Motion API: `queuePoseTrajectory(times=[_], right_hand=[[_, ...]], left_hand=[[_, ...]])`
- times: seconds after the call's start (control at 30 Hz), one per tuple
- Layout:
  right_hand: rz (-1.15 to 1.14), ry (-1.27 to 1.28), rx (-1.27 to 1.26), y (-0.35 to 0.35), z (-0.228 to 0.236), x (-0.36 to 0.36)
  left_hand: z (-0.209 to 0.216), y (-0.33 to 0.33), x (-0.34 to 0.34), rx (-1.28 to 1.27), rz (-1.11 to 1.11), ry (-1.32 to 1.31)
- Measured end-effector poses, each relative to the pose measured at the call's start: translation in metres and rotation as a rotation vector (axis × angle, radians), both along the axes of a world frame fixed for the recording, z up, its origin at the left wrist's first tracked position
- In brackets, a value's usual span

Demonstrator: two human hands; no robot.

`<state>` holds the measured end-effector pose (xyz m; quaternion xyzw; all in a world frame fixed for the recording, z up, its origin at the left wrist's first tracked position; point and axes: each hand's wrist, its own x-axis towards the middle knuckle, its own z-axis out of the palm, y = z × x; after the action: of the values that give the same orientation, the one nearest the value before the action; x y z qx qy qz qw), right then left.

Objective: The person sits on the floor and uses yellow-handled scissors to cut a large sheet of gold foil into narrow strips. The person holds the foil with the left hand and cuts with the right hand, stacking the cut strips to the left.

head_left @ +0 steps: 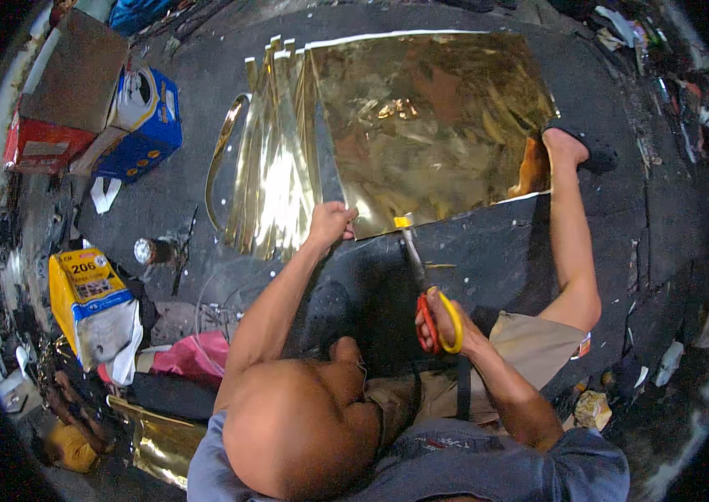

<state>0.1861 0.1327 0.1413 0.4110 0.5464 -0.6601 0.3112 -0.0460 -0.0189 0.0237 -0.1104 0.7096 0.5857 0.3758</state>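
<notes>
A large gold reflective sheet lies flat on the dark floor covering. At its near left corner, my left hand pinches the edge between thumb and fingers. My right hand grips scissors by their red and yellow handles. The blades point away from me, with their tips at the sheet's near edge, to the right of my left hand. Whether the tips overlap the sheet is hard to make out. Several narrow gold strips lie side by side left of the sheet, and one curls outward at the far left.
Cardboard boxes, one blue, stand at the far left. A yellow box is nearer, beside pink material. My foot in a dark slipper rests by the sheet's right edge. Another gold piece lies lower left.
</notes>
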Motion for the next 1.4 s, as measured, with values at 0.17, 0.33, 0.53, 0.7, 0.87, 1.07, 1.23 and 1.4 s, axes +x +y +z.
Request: queuePoseTrajectory(times=[0.17,0.33,0.53,0.7,0.87,1.07,1.23,1.4], right_hand=[[0.027,-0.017,-0.241,-0.041,-0.018,0.001],[0.186,0.017,-0.130,-0.053,-0.022,-0.019],[0.167,0.040,-0.082,-0.058,-0.036,-0.025],[0.053,0.009,-0.208,-0.057,-0.037,-0.015],[-0.033,-0.061,-0.170,-0.055,-0.059,-0.021],[0.017,0.075,-0.061,-0.044,-0.079,-0.039],[0.048,0.088,-0.022,-0.047,-0.078,-0.043],[0.099,0.106,0.065,-0.049,-0.082,-0.043]], left_hand=[[-0.020,-0.001,-0.010,0.026,-0.090,0.049],[-0.019,0.003,-0.012,0.018,-0.053,-0.002],[-0.018,0.006,-0.014,-0.026,-0.073,0.055],[-0.021,0.005,-0.015,-0.012,-0.073,0.016],[-0.030,0.002,-0.014,-0.005,-0.047,-0.010],[-0.041,0.009,0.002,-0.200,-0.114,0.228],[-0.059,-0.006,0.050,-0.158,-0.138,0.306],[-0.039,-0.002,0.056,-0.160,-0.120,0.331]])
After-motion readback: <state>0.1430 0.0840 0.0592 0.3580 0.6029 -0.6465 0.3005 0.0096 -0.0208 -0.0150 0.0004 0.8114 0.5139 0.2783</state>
